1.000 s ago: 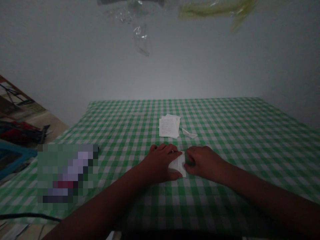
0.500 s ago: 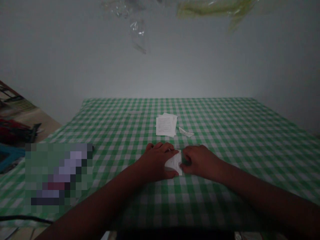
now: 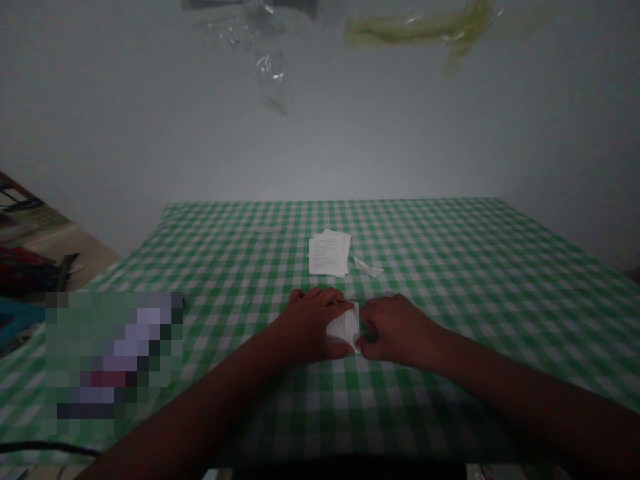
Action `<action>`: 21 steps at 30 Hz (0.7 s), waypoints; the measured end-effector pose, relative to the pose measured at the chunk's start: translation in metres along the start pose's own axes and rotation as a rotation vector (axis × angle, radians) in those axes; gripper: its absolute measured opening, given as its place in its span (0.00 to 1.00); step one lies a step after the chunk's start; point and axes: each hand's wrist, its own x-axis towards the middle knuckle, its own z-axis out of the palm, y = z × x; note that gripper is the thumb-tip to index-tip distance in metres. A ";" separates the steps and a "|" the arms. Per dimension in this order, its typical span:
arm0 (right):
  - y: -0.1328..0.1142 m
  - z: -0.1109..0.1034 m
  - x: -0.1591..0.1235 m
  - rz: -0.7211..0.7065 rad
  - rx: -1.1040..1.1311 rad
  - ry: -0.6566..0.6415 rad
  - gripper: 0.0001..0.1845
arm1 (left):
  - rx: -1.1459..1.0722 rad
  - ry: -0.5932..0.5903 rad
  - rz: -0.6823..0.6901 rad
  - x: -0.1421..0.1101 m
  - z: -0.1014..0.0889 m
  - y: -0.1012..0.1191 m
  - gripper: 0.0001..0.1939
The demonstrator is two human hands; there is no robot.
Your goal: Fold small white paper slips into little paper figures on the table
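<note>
A small piece of printed paper (image 3: 344,325) lies on the tablecloth, partly covered by my hands. My left hand (image 3: 317,327) holds it down from the left, with the index finger along its far side and the thumb along its near side. At the paper's right edge is my right hand (image 3: 393,328), its fingers curled and its thumb at the near right corner. Beyond my hands rests a loose stack of printed sheets (image 3: 327,255), slightly fanned. Right of the stack is a narrow folded or torn scrap of paper (image 3: 369,268).
A green and white checked tablecloth (image 3: 450,260) covers the table, which meets a pale wall (image 3: 320,147). At the left lies a pixelated long object (image 3: 127,353), its kind hidden. A black cable (image 3: 47,447) runs by the near left edge. Clear and yellow tape (image 3: 420,30) sticks to the wall.
The whole view has shifted slightly, so everything appears farther left. My right thumb has come closer to the paper's near right corner. My left hand stays on the paper.
</note>
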 end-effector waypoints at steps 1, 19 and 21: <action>0.001 0.000 0.002 0.021 -0.006 0.002 0.13 | 0.001 0.001 -0.002 0.000 0.000 0.000 0.36; 0.033 0.015 0.032 0.081 0.080 0.271 0.06 | -0.058 0.022 0.046 0.003 0.002 -0.005 0.37; 0.035 0.016 0.029 -0.027 0.126 0.289 0.06 | -0.067 0.048 0.060 0.004 0.003 -0.008 0.37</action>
